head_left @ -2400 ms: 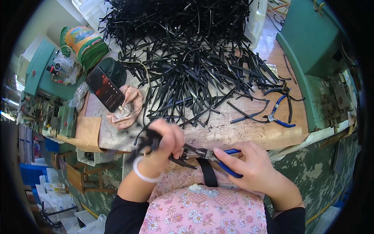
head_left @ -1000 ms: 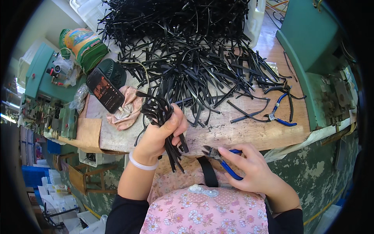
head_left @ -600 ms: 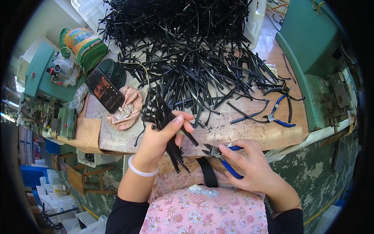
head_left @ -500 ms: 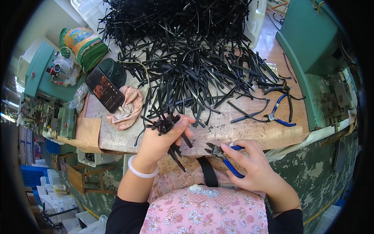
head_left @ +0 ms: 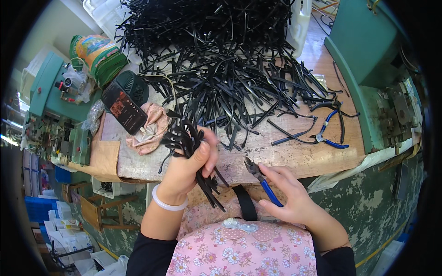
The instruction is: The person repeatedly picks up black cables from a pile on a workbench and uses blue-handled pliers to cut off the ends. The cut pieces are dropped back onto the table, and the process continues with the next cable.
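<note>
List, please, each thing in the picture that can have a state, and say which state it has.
left hand: closed around the bundle of black strips
right hand: holding the blue-handled cutters
blue-handled cutters: jaws look shut
second pliers: lying unheld on the bench
phone: screen lit, propped tilted

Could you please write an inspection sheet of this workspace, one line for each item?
Surface: worn wooden bench.
Job's things: bundle of black strips in left hand; blue-handled cutters in right hand.
Clutter: big pile of black strips, second blue-handled pliers, phone, pink cloth.
Grippers: both hands' fingers closed on their things.
Cables: nothing seen.
Surroundings: green machines on both sides.
</note>
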Action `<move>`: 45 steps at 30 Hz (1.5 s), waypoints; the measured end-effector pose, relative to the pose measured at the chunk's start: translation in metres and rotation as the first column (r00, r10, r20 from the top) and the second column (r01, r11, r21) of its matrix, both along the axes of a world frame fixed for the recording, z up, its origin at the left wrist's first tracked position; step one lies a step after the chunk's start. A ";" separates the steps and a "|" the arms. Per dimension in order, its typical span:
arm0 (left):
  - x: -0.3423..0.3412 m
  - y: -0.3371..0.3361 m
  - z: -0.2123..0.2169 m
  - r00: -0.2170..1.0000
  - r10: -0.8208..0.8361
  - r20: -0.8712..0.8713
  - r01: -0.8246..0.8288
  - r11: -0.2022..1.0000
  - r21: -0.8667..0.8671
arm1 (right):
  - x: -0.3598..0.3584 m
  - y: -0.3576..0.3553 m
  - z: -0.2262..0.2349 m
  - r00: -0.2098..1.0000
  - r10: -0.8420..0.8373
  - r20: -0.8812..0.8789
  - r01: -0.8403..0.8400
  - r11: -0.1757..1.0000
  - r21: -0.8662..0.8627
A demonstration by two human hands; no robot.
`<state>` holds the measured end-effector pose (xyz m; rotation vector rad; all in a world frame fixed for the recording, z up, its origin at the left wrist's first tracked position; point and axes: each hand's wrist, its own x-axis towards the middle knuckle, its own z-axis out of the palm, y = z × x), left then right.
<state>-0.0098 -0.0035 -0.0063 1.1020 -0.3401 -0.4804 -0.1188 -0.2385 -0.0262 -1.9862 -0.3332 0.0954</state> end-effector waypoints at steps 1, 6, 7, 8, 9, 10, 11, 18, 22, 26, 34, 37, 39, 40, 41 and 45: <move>0.000 -0.002 0.001 0.999 0.037 -0.002 -0.037 0.998 0.046 | 0.000 0.000 -0.001 1.000 0.003 0.008 -0.003 1.000 0.000; 0.001 -0.006 0.003 0.993 0.098 -0.070 -0.091 0.991 0.098 | -0.001 -0.002 -0.003 1.000 0.012 0.003 -0.012 1.000 0.013; 0.002 -0.001 -0.001 0.994 0.076 -0.083 -0.072 0.996 0.044 | -0.002 -0.002 -0.002 1.000 0.004 0.005 -0.004 1.000 0.008; 0.004 0.002 -0.003 0.994 0.053 -0.094 -0.054 0.998 -0.011 | -0.002 -0.001 0.000 1.000 -0.004 0.006 0.004 1.000 0.003; 0.005 0.005 -0.005 0.999 0.018 -0.048 -0.019 1.000 -0.016 | -0.002 -0.001 0.002 0.997 0.024 0.072 -0.021 0.999 -0.049; 0.004 0.005 -0.005 0.999 -0.001 -0.047 -0.002 0.998 -0.067 | -0.001 0.000 0.005 0.989 0.056 0.136 -0.042 0.994 -0.101; 0.003 0.004 -0.005 0.999 -0.021 -0.045 0.015 0.993 -0.119 | 0.000 0.000 0.008 0.976 0.090 0.198 -0.059 0.986 -0.154; -0.001 0.000 0.004 0.999 -0.016 0.034 0.022 0.987 -0.157 | 0.006 0.009 0.034 0.880 0.207 0.427 0.005 0.895 -0.445; -0.002 0.001 0.006 0.998 -0.027 0.064 0.037 0.988 -0.147 | 0.007 0.007 0.039 0.875 0.233 0.425 0.008 0.870 -0.493; -0.015 -0.005 0.001 0.884 0.276 0.377 -0.236 0.960 -0.150 | 0.008 0.001 0.031 0.910 0.208 0.360 -0.022 0.889 -0.458; -0.050 -0.034 -0.001 0.366 0.618 0.695 -0.664 0.697 -0.270 | 0.007 0.001 0.045 0.910 0.141 0.390 0.021 0.924 -0.382; -0.052 -0.038 -0.003 0.271 0.654 0.707 -0.703 0.636 -0.319 | 0.006 0.004 0.047 0.920 0.140 0.367 0.012 0.924 -0.383; -0.052 -0.039 -0.003 0.282 0.654 0.702 -0.690 0.647 -0.325 | 0.004 0.002 0.040 0.935 0.146 0.323 -0.013 0.925 -0.380; -0.050 -0.038 -0.001 0.421 0.638 0.645 -0.655 0.706 -0.271 | 0.003 0.000 0.037 0.935 0.150 0.323 -0.009 0.916 -0.400; -0.048 -0.035 0.002 0.552 0.606 0.573 -0.608 0.762 -0.221 | 0.002 -0.002 0.035 0.934 0.155 0.322 -0.005 0.907 -0.421; -0.039 -0.030 0.010 0.800 0.493 0.343 -0.465 0.870 -0.164 | 0.003 -0.008 0.029 0.948 0.151 0.281 -0.058 0.948 -0.314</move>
